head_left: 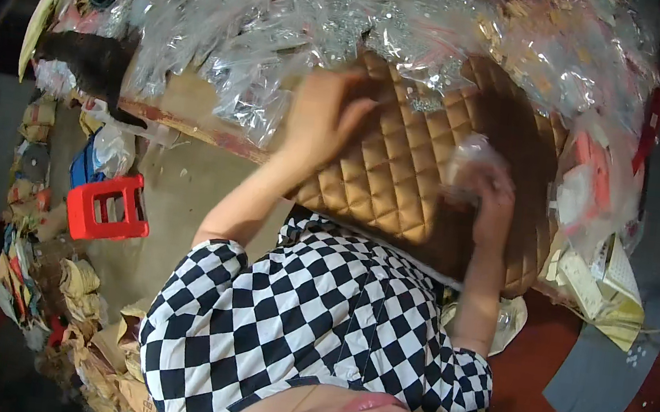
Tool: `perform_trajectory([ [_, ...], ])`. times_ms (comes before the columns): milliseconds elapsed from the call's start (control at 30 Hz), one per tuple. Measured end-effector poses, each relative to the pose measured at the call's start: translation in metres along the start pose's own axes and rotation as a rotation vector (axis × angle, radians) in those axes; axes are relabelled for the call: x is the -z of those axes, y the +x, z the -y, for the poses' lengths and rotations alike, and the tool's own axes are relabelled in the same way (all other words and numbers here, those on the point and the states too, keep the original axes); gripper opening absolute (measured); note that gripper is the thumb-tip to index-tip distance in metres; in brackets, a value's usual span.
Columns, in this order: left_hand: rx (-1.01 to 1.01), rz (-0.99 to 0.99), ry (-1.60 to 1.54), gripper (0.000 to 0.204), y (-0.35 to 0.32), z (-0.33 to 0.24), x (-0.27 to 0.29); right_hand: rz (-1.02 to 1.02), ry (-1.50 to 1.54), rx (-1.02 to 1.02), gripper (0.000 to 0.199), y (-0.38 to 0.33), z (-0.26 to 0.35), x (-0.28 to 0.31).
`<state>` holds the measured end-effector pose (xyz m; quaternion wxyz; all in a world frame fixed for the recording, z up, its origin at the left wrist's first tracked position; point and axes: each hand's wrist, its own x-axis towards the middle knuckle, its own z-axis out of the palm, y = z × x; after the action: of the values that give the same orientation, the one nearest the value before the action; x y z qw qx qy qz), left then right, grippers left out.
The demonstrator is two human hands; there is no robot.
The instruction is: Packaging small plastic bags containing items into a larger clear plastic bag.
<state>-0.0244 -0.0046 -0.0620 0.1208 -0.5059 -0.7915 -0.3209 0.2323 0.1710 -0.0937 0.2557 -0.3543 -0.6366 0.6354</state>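
Note:
A brown quilted mat [389,164] lies over the near edge of the table in front of me. Above its left side hovers my left hand [326,115], thumb and fingers apart, nothing visible in it; the fingertips are blurred. On the right, my right hand [490,191] closes on a small clear plastic bag [472,153], smeared by motion, so its contents are unclear. A little heap of small silvery pieces [425,102] sits on the mat between and beyond my hands. Past the mat spreads a large pile of clear plastic bags [286,28], some with shiny bits inside.
A red plastic stool [109,208] stands on the floor at left. A dark cat-like shape [92,66] is at the table's left end. A plastic bag with red items [593,176] and a pale yellow box-like object [580,282] lie at right. Cardboard scraps [114,356] line the lower left.

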Motion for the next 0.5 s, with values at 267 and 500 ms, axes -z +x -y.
perform_trajectory([
  [267,0.009,0.082,0.481,0.045,0.005,0.119,0.048,-0.225,0.014,-0.056,0.035,0.012,-0.064,0.062],
  [500,-0.444,0.025,0.373,0.036,0.068,0.028,0.085,-0.178,-0.256,-0.164,0.037,0.008,-0.04,0.052],
])
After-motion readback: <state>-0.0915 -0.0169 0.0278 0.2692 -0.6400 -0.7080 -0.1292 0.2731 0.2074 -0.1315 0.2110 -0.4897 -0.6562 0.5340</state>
